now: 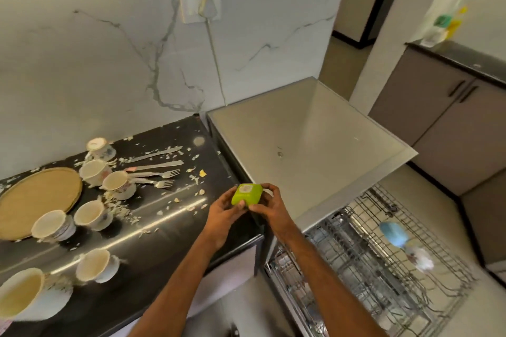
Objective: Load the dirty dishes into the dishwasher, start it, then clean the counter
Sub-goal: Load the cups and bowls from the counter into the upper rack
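Note:
Both my hands hold a small green box (246, 193) above the counter's right end. My left hand (223, 213) grips it from below-left, and my right hand (269, 206) pinches its right side. Several dirty floral cups (94, 215) stand on the black counter (169, 216), with forks and knives (156, 169) behind them. A round wooden tray (38, 197) lies at the left. The dishwasher (309, 150) stands to the right with its wire rack (383, 268) pulled out, holding a blue item (394, 232).
Food scraps litter the counter around the cups. A white jug (24, 295) sits at the front left edge. A plug and cable (210, 44) run down the marble wall. Grey cabinets (443, 107) with bottles on top stand at the right.

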Motion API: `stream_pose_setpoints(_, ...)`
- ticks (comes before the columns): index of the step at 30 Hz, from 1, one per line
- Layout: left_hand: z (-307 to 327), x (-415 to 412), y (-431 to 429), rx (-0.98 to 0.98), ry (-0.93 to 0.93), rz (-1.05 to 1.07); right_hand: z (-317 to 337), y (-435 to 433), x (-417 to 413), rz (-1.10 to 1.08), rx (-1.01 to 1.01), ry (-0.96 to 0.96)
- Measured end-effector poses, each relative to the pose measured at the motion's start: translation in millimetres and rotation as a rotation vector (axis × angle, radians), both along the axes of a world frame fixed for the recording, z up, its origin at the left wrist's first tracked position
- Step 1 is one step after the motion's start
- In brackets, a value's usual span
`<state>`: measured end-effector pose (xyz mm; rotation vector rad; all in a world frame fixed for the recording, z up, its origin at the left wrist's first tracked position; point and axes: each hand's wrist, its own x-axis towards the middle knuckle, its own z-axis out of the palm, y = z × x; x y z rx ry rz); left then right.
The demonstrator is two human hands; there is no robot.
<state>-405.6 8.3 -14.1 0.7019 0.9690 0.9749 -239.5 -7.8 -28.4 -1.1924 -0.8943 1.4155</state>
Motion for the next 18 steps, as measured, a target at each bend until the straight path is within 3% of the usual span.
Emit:
stream_pose_setpoints(4, 7, 74, 15, -0.030, -0.068, -0.087, -1, -1, 76, -0.036, 0.020, -0.184)
stream_pose_setpoints(12, 17, 230, 29, 0.067, 0.171, -0.409, 3, -18, 219, -0.208, 0.023, -0.522)
stream_pose_setpoints(18, 4, 327, 41, 0.127, 0.441, -0.828, -31, -56, 305, -0.384, -0.129, -0.616)
